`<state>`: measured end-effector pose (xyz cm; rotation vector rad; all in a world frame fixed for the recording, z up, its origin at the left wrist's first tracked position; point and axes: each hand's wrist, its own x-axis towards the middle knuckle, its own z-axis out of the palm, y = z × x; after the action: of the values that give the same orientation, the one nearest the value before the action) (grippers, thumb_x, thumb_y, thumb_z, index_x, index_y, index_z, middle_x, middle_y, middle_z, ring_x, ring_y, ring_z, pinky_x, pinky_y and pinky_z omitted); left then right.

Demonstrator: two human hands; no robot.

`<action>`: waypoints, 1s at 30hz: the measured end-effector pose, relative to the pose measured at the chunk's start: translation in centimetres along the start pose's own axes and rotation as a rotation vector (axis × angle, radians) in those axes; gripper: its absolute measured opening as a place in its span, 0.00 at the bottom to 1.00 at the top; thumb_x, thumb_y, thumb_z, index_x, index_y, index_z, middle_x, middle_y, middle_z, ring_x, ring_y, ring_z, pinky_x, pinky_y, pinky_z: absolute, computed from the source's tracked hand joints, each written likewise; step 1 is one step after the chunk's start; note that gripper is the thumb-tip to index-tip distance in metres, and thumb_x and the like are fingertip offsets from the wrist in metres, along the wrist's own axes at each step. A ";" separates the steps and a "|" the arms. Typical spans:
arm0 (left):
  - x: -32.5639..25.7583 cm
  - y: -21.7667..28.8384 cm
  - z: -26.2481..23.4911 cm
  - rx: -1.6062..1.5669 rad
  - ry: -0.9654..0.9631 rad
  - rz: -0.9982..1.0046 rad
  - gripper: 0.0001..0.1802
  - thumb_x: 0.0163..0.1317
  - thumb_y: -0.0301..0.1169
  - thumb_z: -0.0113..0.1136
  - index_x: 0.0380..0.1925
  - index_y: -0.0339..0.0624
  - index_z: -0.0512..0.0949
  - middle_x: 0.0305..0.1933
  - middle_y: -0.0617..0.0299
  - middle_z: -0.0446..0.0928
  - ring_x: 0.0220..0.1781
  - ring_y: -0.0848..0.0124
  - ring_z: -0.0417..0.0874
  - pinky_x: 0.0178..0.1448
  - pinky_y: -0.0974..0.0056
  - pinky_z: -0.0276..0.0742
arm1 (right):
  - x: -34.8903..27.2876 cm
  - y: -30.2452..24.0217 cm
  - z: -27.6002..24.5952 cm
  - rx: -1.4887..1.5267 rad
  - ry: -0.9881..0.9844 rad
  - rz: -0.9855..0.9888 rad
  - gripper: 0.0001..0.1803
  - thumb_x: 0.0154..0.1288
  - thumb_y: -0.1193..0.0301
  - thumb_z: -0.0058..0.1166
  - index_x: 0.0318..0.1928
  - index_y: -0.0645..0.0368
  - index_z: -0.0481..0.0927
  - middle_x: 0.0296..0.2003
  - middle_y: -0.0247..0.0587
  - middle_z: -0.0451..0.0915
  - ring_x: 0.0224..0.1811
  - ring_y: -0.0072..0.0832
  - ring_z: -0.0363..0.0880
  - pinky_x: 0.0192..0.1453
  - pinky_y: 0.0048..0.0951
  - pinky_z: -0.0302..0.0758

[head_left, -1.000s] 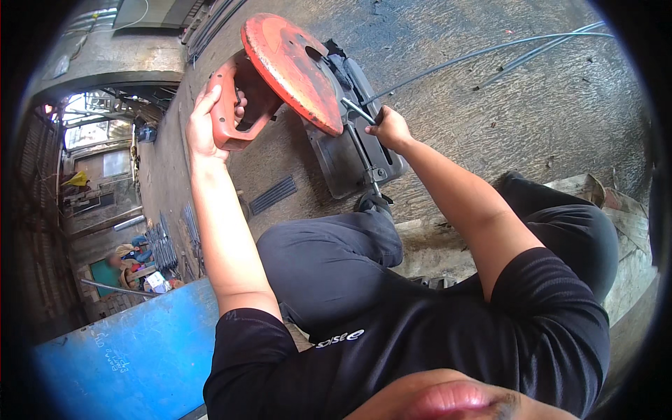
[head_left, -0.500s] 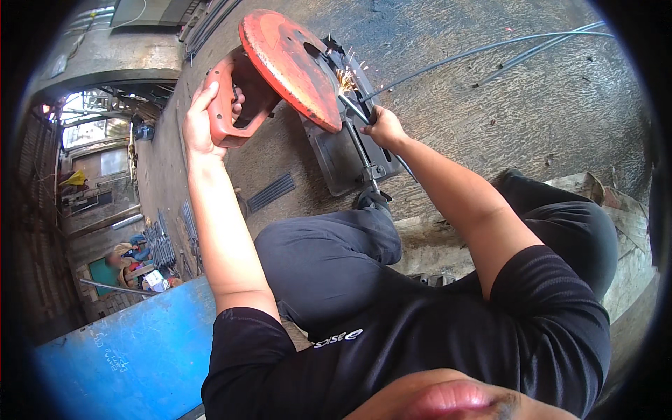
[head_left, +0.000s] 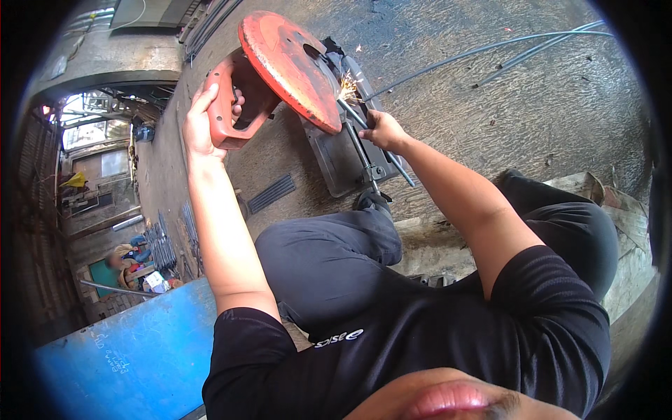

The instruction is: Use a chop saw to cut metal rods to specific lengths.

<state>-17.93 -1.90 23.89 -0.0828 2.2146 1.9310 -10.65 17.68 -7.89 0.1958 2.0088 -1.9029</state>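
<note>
While sparks (head_left: 348, 87) fly, a metal rod (head_left: 355, 117) lies at an orange saw (head_left: 280, 63)

As the head view shows, the left hand (head_left: 201, 126) is wrapped around the saw's handle (head_left: 222, 115). The right hand (head_left: 386, 133) grasps the rod, which slants over the grey base (head_left: 330, 162), one end at the sparks. Beyond, long thin rods (head_left: 490, 52) lie on the floor (head_left: 546, 126).

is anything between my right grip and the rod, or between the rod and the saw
Nothing visible. The right grip is on the grey rod, whose upper end reaches the sparks beside the orange guard. The guard hides what lies behind it, so cutting contact itself cannot be seen.
</note>
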 end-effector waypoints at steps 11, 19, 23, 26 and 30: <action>-0.4 0.2 0.1 0.023 0.043 0.020 0.25 0.65 0.34 0.55 0.59 0.33 0.65 0.44 0.48 0.76 0.37 0.63 0.81 0.37 0.67 0.80 | -1.3 -1.0 -0.6 0.285 -0.180 -0.010 0.10 0.62 0.72 0.61 0.30 0.60 0.73 0.21 0.35 0.75 0.21 0.21 0.73 0.24 0.26 0.71; -0.4 0.1 0.2 0.004 0.014 0.009 0.25 0.65 0.33 0.54 0.60 0.34 0.64 0.44 0.47 0.76 0.37 0.63 0.81 0.38 0.66 0.80 | -0.8 -0.2 -1.0 0.353 -0.243 -0.023 0.10 0.65 0.70 0.58 0.29 0.60 0.74 0.19 0.35 0.75 0.19 0.23 0.74 0.23 0.27 0.71; 0.0 -0.1 0.2 -0.006 0.011 0.005 0.25 0.66 0.33 0.53 0.60 0.34 0.64 0.45 0.47 0.76 0.37 0.63 0.81 0.38 0.66 0.80 | -0.4 0.7 -1.2 0.392 -0.292 0.018 0.10 0.66 0.69 0.57 0.29 0.60 0.75 0.19 0.37 0.76 0.19 0.25 0.75 0.23 0.28 0.71; 0.1 -0.1 -0.9 -0.010 0.005 0.002 0.24 0.66 0.35 0.54 0.59 0.36 0.68 0.47 0.48 0.77 0.39 0.60 0.83 0.39 0.64 0.83 | -0.6 0.0 -1.4 0.400 -0.341 0.014 0.11 0.66 0.68 0.57 0.29 0.61 0.75 0.19 0.38 0.77 0.19 0.25 0.77 0.24 0.29 0.71; 0.0 -0.1 -0.4 -0.011 -0.007 0.000 0.24 0.66 0.34 0.53 0.59 0.35 0.66 0.46 0.49 0.76 0.38 0.62 0.82 0.39 0.65 0.81 | -0.6 0.1 -1.4 0.438 -0.353 0.038 0.12 0.67 0.67 0.56 0.29 0.61 0.75 0.19 0.38 0.77 0.20 0.26 0.77 0.25 0.29 0.72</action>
<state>-17.97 -2.31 23.84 -0.0778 2.1999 1.9401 -10.30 19.19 -7.75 0.0057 1.3426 -2.1538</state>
